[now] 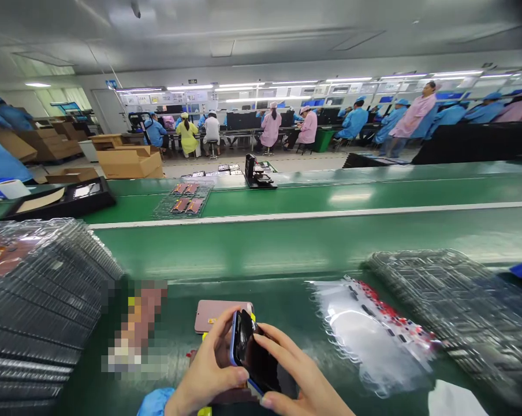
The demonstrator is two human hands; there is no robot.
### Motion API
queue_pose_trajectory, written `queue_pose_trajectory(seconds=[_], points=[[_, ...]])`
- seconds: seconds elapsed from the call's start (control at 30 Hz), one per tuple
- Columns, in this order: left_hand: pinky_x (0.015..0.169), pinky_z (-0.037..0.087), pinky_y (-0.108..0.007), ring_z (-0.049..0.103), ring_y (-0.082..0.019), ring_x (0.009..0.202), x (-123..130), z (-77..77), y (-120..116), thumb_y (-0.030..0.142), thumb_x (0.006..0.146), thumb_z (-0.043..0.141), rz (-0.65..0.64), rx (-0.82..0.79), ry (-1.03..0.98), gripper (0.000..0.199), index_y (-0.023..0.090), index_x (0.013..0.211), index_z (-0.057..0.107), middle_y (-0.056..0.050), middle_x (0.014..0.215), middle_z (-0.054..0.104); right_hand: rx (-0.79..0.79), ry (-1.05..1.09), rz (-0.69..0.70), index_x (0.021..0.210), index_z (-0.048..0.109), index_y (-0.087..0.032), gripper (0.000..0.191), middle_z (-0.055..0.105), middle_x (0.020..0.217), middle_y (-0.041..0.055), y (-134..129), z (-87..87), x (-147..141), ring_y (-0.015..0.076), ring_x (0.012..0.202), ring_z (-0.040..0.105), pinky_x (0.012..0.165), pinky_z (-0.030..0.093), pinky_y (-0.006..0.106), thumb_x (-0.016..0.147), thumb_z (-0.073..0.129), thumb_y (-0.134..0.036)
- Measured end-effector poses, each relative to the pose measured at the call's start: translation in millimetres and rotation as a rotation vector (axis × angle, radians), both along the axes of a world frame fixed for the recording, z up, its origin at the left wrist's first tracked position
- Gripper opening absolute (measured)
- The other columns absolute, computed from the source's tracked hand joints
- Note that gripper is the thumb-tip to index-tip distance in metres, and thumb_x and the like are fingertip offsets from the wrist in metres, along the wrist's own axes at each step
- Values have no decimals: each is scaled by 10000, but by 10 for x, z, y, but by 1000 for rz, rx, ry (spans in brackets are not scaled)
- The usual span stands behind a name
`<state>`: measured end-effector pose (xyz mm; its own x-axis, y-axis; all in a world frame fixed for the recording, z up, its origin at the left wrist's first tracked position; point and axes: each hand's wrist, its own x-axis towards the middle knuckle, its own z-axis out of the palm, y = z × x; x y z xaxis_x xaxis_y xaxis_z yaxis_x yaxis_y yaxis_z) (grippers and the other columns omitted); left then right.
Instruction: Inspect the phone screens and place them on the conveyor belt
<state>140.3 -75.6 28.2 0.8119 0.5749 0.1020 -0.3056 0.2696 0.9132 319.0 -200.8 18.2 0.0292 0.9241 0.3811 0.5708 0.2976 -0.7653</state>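
Note:
A phone with a blue frame and a glossy black screen (261,361) is tilted up between my two hands. My left hand (205,370) is closed round its left side, fingers behind the top and thumb at the near edge. From the other side my right hand (306,375) lays its fingertips on the black screen, with the thumb at the bottom edge. Just beyond the phone lies a flat pinkish panel (207,315) with rounded corners. Further pinkish parts under my hands are mostly hidden.
Stacked clear plastic trays (48,306) rise at left, and more trays (451,306) lie at right. Between these and my hands are fanned clear films (356,335) with red tabs. White paper (454,398) is at the near right. Across the green belt (287,245) stands a black fixture (254,173).

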Motion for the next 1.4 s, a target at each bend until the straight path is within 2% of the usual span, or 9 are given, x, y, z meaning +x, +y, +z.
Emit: queue_pose_trajectory(seconds=[0.27,0.6,0.73,0.9,1.13,1.23,1.4], points=[[1039,447,-395,516,-304,1292,27,106,-18,401,617,883,-17,-22,65,842,323,1368,512,-105,1407,537,27,-87,-17,1457,443,-275,683,481,1483,144,-38,-92,-2,305,1323,497,1054,463,385,851,685,-478],[989,482,-399,558,-311,1244,34,13,-18,369,615,891,-46,-50,16,877,317,1391,485,-127,1393,545,74,-147,-21,1470,418,-283,704,483,1482,141,-35,-50,-8,306,1311,513,1051,476,387,850,680,-492],[1045,442,-406,493,-315,1317,27,68,-30,389,615,888,-40,-29,38,866,317,1381,490,-115,1421,520,77,-147,-15,1469,421,-289,696,485,1481,134,-44,-2,-11,308,1303,522,1049,482,392,853,675,-492],[1038,454,-428,483,-330,1329,25,117,-49,386,653,864,-38,-6,80,859,297,1402,453,-132,1418,526,81,-163,-21,1470,418,-288,691,489,1478,133,-54,37,-15,310,1301,524,1041,493,397,858,673,-482],[996,487,-403,538,-320,1279,48,214,-69,388,705,825,-70,30,75,826,286,1415,415,-144,1375,569,96,-226,-31,1471,421,-256,694,485,1477,153,-65,61,-22,318,1304,519,1035,495,397,860,677,-463],[1052,449,-400,507,-310,1313,30,224,-71,370,706,827,-58,50,86,822,297,1421,427,-131,1434,522,104,-247,-25,1484,397,-251,699,472,1485,160,-67,74,-19,329,1311,509,1040,490,416,872,663,-458],[1122,381,-418,463,-310,1352,-22,156,-71,343,695,836,-50,103,90,847,297,1437,429,-131,1493,459,122,-266,-31,1496,370,-254,701,462,1491,160,-70,96,-43,332,1322,492,1043,486,432,883,653,-441]])
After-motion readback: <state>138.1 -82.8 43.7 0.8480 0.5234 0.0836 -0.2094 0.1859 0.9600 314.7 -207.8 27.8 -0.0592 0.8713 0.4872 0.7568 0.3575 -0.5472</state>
